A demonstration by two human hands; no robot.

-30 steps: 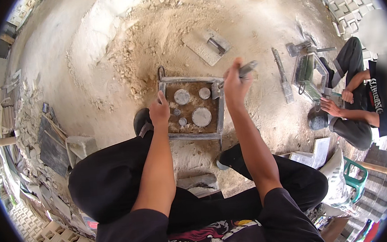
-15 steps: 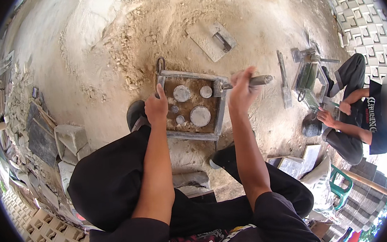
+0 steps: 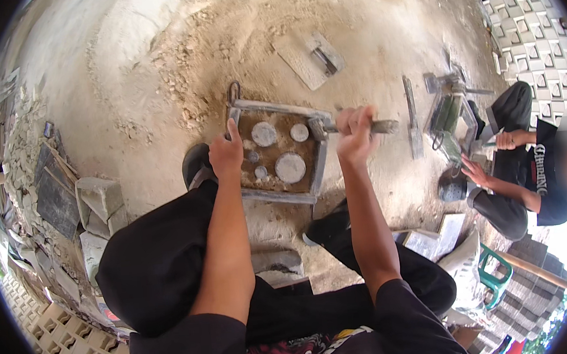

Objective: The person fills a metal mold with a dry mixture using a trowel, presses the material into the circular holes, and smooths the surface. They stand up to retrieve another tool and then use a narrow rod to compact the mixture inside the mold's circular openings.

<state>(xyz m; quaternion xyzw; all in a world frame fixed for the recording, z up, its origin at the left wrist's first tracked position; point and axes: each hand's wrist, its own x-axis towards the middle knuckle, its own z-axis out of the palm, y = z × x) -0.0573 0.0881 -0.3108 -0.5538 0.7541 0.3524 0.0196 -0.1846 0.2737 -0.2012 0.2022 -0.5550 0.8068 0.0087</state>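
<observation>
A square mould frame (image 3: 278,196) of grey, crusted bars lies on the ground before me, filled with brown sand-like material. Several round pale grey discs, such as the large disc (image 3: 290,168), sit flush in it, big and small. My left hand (image 3: 227,156) is closed on the frame's left bar, one digit stretched along it. My right hand (image 3: 358,131) is wrapped round the handle of a hammer (image 3: 386,127). The hammer's head rests against or just over the frame's right bar; which one I cannot tell. A metal loop (image 3: 233,92) sticks up at the far left corner.
A flat float with a handle (image 3: 325,60) lies beyond the frame, near loose rubble (image 3: 189,84). A long bar (image 3: 413,117) lies to the right. Further right a co-worker (image 3: 523,171) sits at another mould (image 3: 452,114). Concrete blocks (image 3: 101,198) stand at left.
My right hand has come slightly nearer to me, still on the hammer. My left hand stays on the frame. The co-worker's hands have shifted, and one now has its fingers spread.
</observation>
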